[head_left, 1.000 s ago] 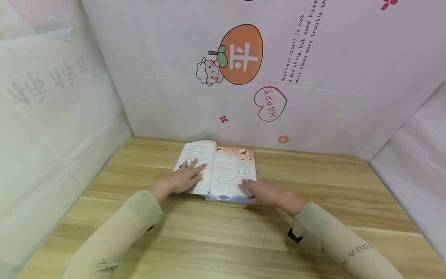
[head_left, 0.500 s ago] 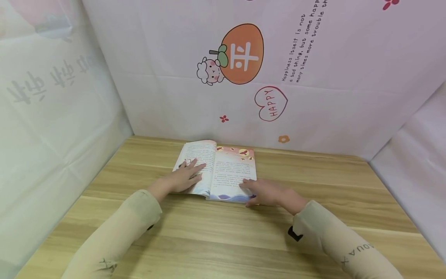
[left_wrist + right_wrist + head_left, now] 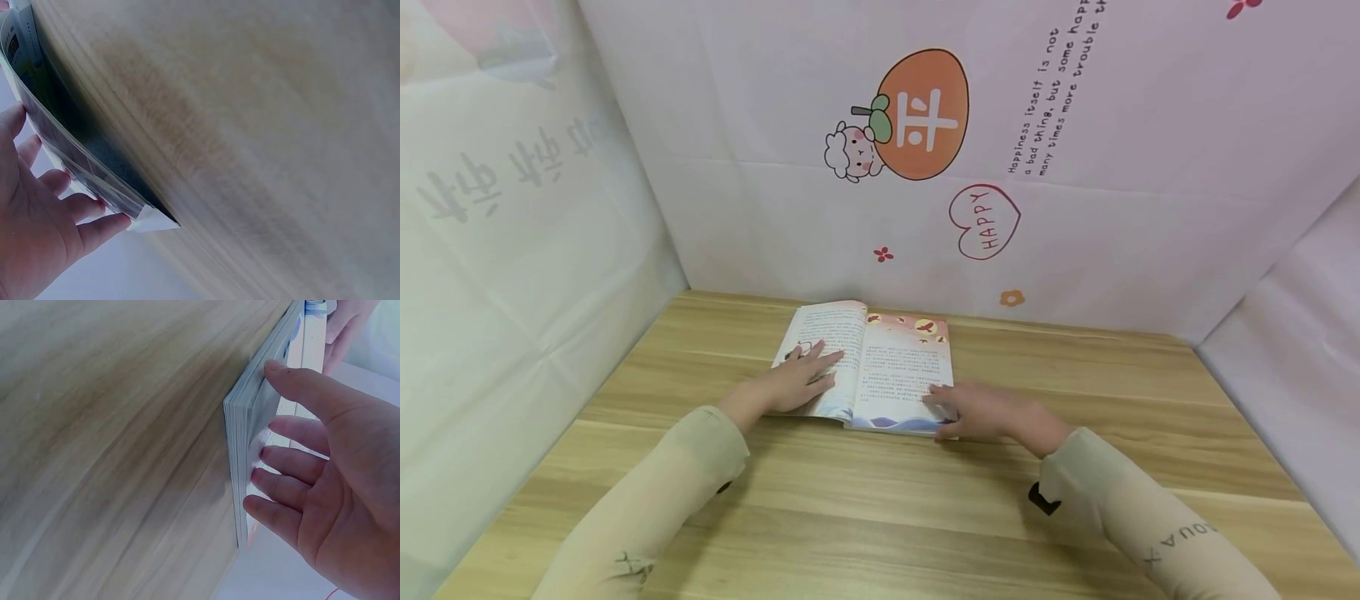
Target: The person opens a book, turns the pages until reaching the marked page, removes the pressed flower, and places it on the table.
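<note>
An open book with printed text and coloured borders lies on the wooden table near the back wall. My left hand rests with spread fingers on its left page. In the left wrist view those fingers lie against the page, whose lower edge bows up from the table. At the lower right corner of the right page is my right hand, its fingertips on the page. In the right wrist view the right hand has loosely bent, parted fingers over the page beside the thick stack of page edges.
The wooden table spreads in front of the book and to both sides. A white printed back wall rises just behind the book. White side walls stand at left and right.
My right hand has slid slightly right, toward the outer edge of the right page. The left hand and the book stay in place.
</note>
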The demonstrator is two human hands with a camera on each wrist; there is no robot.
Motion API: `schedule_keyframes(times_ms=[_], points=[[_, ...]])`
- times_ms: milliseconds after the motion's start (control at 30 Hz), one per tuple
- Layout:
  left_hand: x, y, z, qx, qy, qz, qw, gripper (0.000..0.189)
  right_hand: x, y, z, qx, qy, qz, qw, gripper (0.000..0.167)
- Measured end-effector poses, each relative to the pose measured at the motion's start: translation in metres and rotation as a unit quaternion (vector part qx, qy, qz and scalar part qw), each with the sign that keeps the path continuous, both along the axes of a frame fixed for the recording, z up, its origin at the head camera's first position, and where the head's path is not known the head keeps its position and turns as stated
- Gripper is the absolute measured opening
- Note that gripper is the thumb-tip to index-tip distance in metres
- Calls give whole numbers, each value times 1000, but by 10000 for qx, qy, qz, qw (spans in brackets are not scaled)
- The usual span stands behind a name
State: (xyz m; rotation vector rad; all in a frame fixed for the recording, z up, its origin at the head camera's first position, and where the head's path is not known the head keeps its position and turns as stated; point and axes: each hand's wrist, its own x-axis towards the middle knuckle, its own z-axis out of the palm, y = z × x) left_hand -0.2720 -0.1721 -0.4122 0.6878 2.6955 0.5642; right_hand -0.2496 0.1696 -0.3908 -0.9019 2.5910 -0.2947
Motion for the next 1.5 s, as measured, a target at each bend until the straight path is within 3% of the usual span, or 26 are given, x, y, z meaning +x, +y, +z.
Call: schedule_keyframes(times_ms=[333, 600, 733, 867, 1033, 1267, 1500], points=[[0, 0, 1, 16, -16, 51, 10000, 60, -1, 7, 2, -97, -44, -18, 9999, 46], [0, 1, 0, 1, -68, 57, 10000, 59, -7, 12, -5, -136, 543, -227, 9982, 40], [0, 1, 0, 15, -102, 61, 9999, 59, -12, 15, -8, -294, 454, -758, 9957, 44], [0, 2, -1, 42, -93, 59, 9999, 59, -15, 15, -9, -590, 434, -1003, 9923, 47], [0, 2, 0, 50, -110, 105, 9999, 60, -18, 10, -7, -1094, 559, -986, 9875, 50], [-1, 1, -1, 44, -143, 121, 9998, 60, -19, 0, -4, -1490, 579, -1172, 9802, 68], [0, 1, -1, -38, -83, 120, 9999, 60, -20, -7, -5, -2284, 780, -1164, 9634, 77]])
